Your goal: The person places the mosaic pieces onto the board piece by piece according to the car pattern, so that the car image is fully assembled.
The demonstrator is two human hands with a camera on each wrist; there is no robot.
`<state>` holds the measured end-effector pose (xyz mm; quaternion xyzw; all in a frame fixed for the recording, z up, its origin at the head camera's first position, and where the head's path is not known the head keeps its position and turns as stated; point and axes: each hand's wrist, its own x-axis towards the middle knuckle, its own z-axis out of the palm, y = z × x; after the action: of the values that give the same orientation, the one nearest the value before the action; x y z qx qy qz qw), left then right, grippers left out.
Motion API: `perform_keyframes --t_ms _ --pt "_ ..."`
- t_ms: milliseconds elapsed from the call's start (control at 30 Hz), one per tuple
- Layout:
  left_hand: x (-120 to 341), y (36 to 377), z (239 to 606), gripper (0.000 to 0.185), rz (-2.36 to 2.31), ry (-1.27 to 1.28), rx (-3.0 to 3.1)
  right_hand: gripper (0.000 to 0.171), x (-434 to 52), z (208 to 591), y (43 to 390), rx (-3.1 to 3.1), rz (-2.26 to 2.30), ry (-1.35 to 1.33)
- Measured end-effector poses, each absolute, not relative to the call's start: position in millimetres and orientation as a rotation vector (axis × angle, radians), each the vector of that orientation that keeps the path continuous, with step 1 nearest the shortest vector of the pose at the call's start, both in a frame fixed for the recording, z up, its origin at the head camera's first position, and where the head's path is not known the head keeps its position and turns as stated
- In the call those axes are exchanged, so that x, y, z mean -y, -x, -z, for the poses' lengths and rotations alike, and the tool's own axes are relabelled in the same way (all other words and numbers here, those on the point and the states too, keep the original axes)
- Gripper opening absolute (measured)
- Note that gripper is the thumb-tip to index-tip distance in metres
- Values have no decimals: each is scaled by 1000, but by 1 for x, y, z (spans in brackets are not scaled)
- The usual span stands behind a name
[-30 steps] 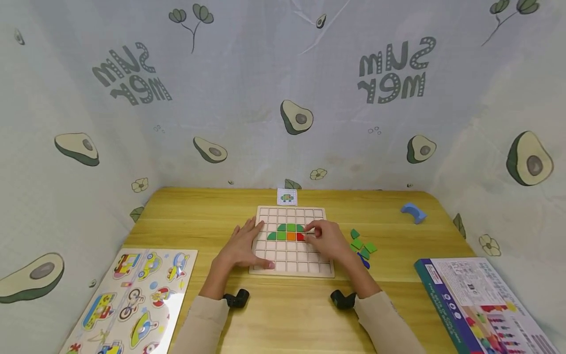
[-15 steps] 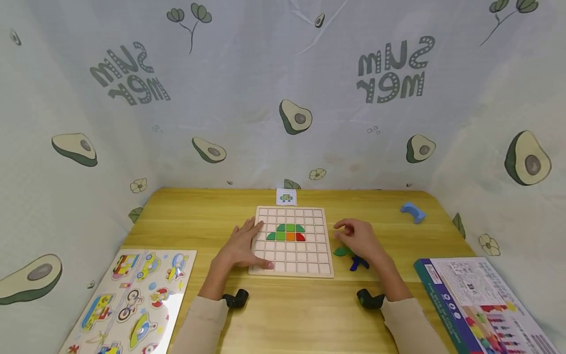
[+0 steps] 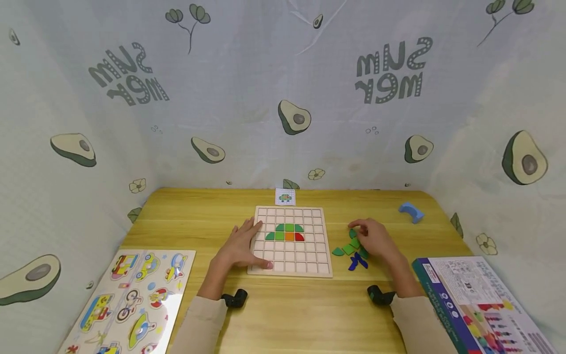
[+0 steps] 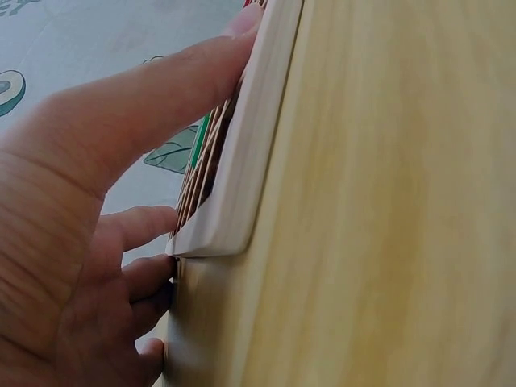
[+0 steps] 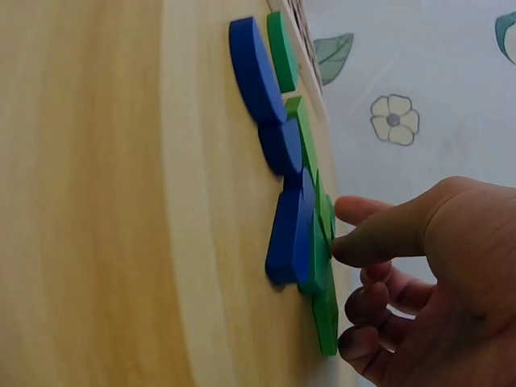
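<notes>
A square wooden grid board [image 3: 287, 258] lies mid-table. Its cells hold green tiles [image 3: 289, 227], an orange tile [image 3: 289, 236] and a red quarter-round tile [image 3: 299, 237]. My left hand [image 3: 239, 248] rests on the board's left edge with fingers spread, its thumb [image 4: 201, 68] on the near corner. To the right, my right hand [image 3: 376, 239] reaches over loose pieces, thumb and index finger apart beside a dark green quarter-round tile [image 3: 352, 233]. Light green squares [image 3: 349, 250], another dark green quarter-round [image 3: 338, 251] and blue pieces [image 3: 353, 263] lie nearby. My palm partly hides the pile.
A small picture card [image 3: 285, 196] with a turtle pattern stands behind the board. At the far right lies a blue arch-shaped block [image 3: 411, 212]. A vehicle puzzle board [image 3: 155, 290] is at the left front, a printed box [image 3: 482, 300] at the right front.
My right hand has left the red tile on the board and moved right to the loose pieces; one dark green quarter-round now lies closer to the board. My left hand stays put.
</notes>
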<state>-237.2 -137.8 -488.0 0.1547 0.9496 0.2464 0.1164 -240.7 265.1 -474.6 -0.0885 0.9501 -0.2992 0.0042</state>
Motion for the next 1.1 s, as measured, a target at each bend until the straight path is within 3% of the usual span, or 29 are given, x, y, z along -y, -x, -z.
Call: perform_keyframes --t_ms 567,833,1100 --pt "138 241 487 130 -741 -472 -2786 27 -275 473 242 -2964 943 178" --pt "138 240 486 129 -750 -477 -2781 34 -276 473 245 -2948 907 256" --pt "138 236 487 129 -753 -469 -2788 28 -274 475 239 -2949 942 210"
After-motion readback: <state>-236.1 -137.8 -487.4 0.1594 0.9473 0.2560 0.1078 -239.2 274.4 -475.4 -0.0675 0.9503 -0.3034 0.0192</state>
